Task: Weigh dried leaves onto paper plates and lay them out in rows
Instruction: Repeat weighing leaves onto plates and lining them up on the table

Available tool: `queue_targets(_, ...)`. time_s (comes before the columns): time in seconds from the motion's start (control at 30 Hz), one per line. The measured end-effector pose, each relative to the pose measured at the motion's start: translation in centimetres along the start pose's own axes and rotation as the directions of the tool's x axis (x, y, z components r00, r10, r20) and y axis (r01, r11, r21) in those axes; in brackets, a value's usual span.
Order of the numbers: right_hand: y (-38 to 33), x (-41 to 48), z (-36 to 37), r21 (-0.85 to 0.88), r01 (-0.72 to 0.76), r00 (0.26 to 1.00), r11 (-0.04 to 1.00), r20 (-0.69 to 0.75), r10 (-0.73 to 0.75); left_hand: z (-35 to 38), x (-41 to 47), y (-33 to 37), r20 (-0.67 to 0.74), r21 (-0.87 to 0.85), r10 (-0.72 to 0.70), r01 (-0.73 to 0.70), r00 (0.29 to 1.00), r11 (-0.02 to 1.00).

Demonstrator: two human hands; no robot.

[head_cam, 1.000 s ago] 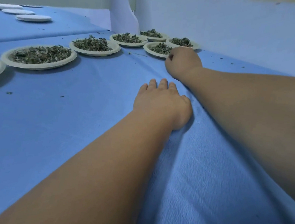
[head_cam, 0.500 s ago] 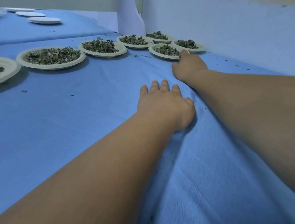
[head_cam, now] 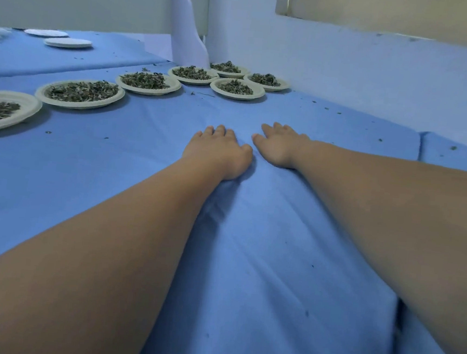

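Several paper plates heaped with dried leaves stand on the blue sheet (head_cam: 90, 181). One row runs from the near left plate (head_cam: 32, 107) past a second plate (head_cam: 78, 102) and a third plate (head_cam: 148, 89) toward the far corner. A shorter row beside it has two plates, the nearer one (head_cam: 236, 94) and the farther one (head_cam: 266, 86). My left hand (head_cam: 219, 153) lies flat on the sheet, fingers straight. My right hand (head_cam: 280, 147) lies flat right beside it, well short of the nearer plate. Neither hand holds anything.
Two empty white plates (head_cam: 68, 43) sit on a separate blue-covered surface at the far left. A curled white paper sheet (head_cam: 186, 37) stands in the far corner against the wall. Leaf crumbs dot the sheet. A seam in the covering runs at the right (head_cam: 418, 148).
My right hand has drawn back from the plate in the shorter row and now lies flat beside my left hand. The view has shifted right.
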State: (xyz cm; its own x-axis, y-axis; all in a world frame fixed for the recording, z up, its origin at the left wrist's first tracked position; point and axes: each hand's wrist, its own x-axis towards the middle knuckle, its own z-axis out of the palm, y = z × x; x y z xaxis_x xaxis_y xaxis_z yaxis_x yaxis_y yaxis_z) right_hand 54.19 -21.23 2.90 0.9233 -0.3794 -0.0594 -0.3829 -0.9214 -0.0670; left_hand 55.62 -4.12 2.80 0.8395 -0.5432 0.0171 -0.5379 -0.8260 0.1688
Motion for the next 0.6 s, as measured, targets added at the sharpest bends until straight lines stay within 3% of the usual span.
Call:
queue_targets(0.23, 2.0, -10.4, 0.0, 0.019, 0.045, 0.998, 0.999, 0.033, -0.046, 1.2, -8.5, 6.9, 0.053, -0.059, -0.065, 0.068, 0.996, 0.996)
queue_targets(0.4, 5.1, -18.5, -3.0, 0.017, 0.067, 0.993, 0.998, 0.096, -0.068, 0.9, -14.1, 12.7, -0.037, -0.121, 0.005, -0.010, 0.999, 0.993)
queue_targets(0.47, 7.1, -22.0, -4.2, 0.022, 0.071, 0.997, 0.997, 0.043, -0.072, 0.6, -16.0, 15.5, -0.071, -0.129, 0.091, -0.099, 0.993, 0.987)
queue_targets(0.6, 12.7, -29.7, -6.1, 0.061, 0.046, 0.973, 0.997, -0.229, -0.031, -0.7, -19.8, 21.8, -0.157, -0.257, 0.223, -0.257, 0.962, 0.931)
